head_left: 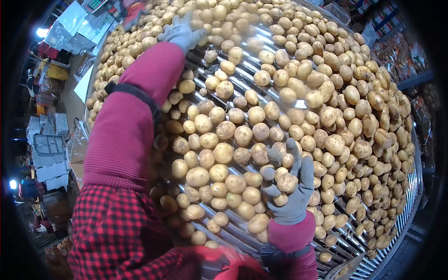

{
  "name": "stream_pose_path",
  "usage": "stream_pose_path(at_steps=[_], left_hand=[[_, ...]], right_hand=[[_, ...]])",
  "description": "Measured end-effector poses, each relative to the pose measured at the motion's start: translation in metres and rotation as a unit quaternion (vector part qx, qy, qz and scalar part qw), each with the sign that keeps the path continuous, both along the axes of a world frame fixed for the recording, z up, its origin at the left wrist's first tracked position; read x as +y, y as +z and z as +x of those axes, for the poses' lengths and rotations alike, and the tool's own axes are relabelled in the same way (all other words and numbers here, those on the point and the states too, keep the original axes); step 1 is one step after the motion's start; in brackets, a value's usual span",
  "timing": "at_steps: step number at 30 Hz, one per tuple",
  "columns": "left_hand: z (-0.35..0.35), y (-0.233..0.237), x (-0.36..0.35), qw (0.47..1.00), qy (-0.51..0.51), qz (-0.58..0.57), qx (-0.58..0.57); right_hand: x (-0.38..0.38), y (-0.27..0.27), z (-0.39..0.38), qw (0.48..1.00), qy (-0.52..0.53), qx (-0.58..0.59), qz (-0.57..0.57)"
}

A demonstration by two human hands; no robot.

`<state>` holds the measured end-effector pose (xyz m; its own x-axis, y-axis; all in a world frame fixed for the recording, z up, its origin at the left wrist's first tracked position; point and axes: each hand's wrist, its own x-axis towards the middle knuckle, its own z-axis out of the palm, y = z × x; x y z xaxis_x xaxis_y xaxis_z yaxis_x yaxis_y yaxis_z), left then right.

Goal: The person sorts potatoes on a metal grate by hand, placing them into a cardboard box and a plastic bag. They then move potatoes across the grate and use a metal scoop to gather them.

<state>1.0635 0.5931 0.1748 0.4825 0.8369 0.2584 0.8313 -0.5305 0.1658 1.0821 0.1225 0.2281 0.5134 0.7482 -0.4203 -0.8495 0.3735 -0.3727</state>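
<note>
Many potatoes (223, 153) cover a metal roller table (242, 70), its bars showing between them. My left hand (182, 33), in a grey glove, reaches far forward at the upper left, fingers spread and resting on potatoes. Palm up at the lower centre right, my right hand (291, 186), also gloved in grey, has its fingers curled around a potato (286, 182), with a smaller one beside it at the palm. More potatoes surround that hand on every side.
Another person's gloved hand (134, 15) is at the top left edge of the heap. Boxes and a grey crate (48, 145) stand left of the table. A metal rim (416, 175) bounds the table at right.
</note>
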Motion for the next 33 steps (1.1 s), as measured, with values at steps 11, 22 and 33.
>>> stream_pose_path(at_steps=[11,22,33], left_hand=[[-0.086,-0.005,-0.094,0.986,-0.148,0.0,0.073],[-0.136,0.013,-0.221,0.929,-0.362,0.003,0.075],[-0.162,0.041,-0.267,0.916,-0.383,-0.086,0.079]], right_hand=[[0.0,-0.002,-0.001,0.992,0.012,-0.115,-0.047],[-0.013,-0.016,0.004,0.984,0.051,-0.157,0.071],[-0.01,-0.018,0.001,0.994,0.011,-0.111,0.008]])
